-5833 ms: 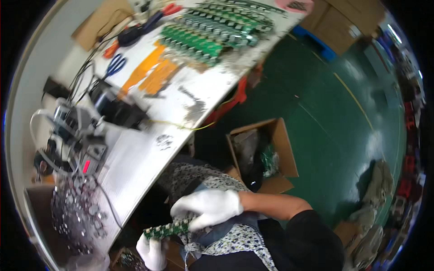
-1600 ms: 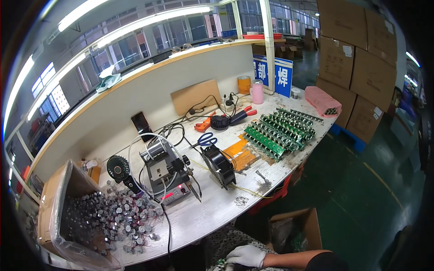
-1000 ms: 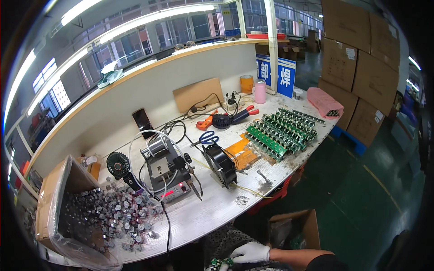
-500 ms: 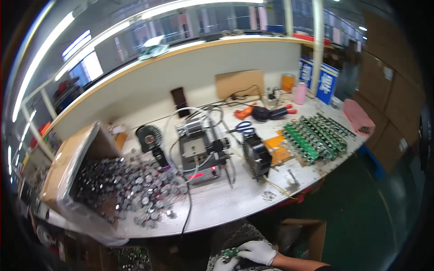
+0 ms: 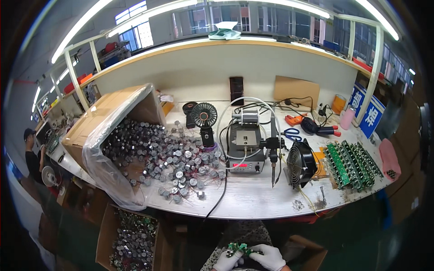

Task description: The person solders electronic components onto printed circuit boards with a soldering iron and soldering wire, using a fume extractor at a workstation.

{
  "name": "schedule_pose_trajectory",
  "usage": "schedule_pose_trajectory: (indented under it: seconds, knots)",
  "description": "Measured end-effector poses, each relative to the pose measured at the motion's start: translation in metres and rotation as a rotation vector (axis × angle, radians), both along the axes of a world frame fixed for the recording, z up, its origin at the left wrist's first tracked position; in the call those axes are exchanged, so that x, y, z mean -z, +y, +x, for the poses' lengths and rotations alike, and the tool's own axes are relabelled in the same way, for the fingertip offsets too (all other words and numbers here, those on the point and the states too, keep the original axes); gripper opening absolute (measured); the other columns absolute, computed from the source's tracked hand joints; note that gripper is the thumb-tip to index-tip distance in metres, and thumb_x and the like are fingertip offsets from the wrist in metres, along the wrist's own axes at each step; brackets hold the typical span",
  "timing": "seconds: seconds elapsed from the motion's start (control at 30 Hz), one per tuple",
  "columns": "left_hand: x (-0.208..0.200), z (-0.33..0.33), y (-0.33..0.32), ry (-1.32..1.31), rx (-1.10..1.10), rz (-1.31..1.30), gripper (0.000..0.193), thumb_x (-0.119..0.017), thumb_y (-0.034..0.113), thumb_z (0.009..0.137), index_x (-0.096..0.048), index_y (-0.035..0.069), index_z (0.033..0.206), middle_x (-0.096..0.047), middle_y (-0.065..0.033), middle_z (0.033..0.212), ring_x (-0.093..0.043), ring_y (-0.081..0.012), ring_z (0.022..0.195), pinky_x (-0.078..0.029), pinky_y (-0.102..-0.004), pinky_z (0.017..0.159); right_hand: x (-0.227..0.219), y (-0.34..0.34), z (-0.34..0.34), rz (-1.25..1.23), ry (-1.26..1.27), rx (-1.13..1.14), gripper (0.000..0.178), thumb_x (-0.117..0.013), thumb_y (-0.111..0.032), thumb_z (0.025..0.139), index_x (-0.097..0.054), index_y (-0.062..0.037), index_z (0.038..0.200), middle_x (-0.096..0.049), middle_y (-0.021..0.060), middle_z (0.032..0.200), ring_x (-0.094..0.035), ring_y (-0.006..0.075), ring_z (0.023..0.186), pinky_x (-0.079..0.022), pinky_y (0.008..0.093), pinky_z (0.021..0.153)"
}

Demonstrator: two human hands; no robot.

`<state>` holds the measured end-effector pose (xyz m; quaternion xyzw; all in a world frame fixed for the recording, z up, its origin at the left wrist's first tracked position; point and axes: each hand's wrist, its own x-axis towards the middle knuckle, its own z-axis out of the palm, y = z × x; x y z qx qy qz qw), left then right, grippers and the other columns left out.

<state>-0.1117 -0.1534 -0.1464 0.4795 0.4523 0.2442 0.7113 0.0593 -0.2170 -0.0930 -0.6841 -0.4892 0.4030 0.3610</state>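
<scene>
Low at the front, over my lap, my left hand (image 5: 227, 261) in a white glove is closed on a small cluster of green circuit boards (image 5: 243, 248). My right hand (image 5: 269, 258), gloved the same way, pinches the cluster's right end. Silvery round parts show among the boards, but their details are too small to make out. Patterned dark cloth (image 5: 246, 232) lies beneath the hands. Beyond them, on the white workbench (image 5: 244, 205), stands a soldering station (image 5: 245, 151) with a solder reel (image 5: 248, 116) on top and an upright iron (image 5: 273, 165) at its right.
A tipped carton (image 5: 106, 117) spills small round motors (image 5: 181, 171) over the bench's left. Rows of green boards (image 5: 350, 165) lie right, past a black fan (image 5: 302, 163) and scissors (image 5: 293, 134). Below stand a carton of motors (image 5: 106, 239) and another carton (image 5: 307, 253). A person (image 5: 31, 158) is far left.
My view has swung left, so the bench appears further right and the lower carton of motors shows more fully. Both hands stay on the boards, with the left hand now more in view.
</scene>
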Motion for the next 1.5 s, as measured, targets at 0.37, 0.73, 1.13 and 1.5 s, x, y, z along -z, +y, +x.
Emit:
schedule_pose_trajectory:
  seconds: [0.37, 0.73, 1.13, 1.5]
  knots:
    - [0.032, 0.001, -0.007, 0.062, -0.05, 0.105, 0.014, -0.068, 0.015, 0.089, -0.071, 0.006, 0.1, -0.065, 0.0017, 0.077, -0.054, -0.0046, 0.059, -0.044, -0.0233, 0.053, 0.003, 0.007, -0.007, -0.037, -0.093, 0.036, 0.024, -0.065, -0.025, 0.086, -0.07, -0.0059, 0.099, -0.07, 0.014, 0.089, -0.069, 0.025, 0.083, -0.053, 0.034, 0.076]
    - [0.018, -0.002, -0.003, 0.01, 0.216, -0.225, 0.037, -0.063, 0.043, 0.091, -0.066, 0.008, 0.104, -0.062, -0.0008, 0.069, -0.054, -0.0072, 0.056, -0.044, -0.0231, 0.051, 0.005, 0.014, -0.017, 0.012, -0.206, 0.063, 0.028, -0.069, -0.022, 0.08, -0.071, -0.0026, 0.1, -0.07, 0.0153, 0.09, -0.069, 0.0264, 0.085, -0.053, 0.033, 0.077]
    - [0.03, 0.008, -0.009, 0.207, 0.085, 0.496, 0.021, -0.065, 0.024, 0.087, -0.065, 0.006, 0.098, -0.064, -0.0137, 0.076, -0.064, -0.0296, 0.071, -0.051, -0.037, 0.065, 0.016, 0.004, -0.02, -0.153, -0.13, 0.189, 0.026, -0.066, -0.019, 0.087, -0.068, -0.001, 0.106, -0.071, 0.014, 0.097, -0.065, 0.0214, 0.09, -0.05, 0.0341, 0.085]
    - [0.005, -0.004, 0.005, -0.175, 0.096, 0.158, 0.055, -0.072, 0.049, 0.081, -0.061, 0.002, 0.109, -0.066, -0.0054, 0.083, -0.06, -0.0133, 0.076, -0.05, -0.0319, 0.072, 0.003, 0.016, -0.03, -0.033, -0.015, 0.182, 0.025, -0.067, -0.012, 0.088, -0.065, 0.0045, 0.107, -0.069, 0.0152, 0.102, -0.063, 0.0189, 0.094, -0.049, 0.032, 0.086]
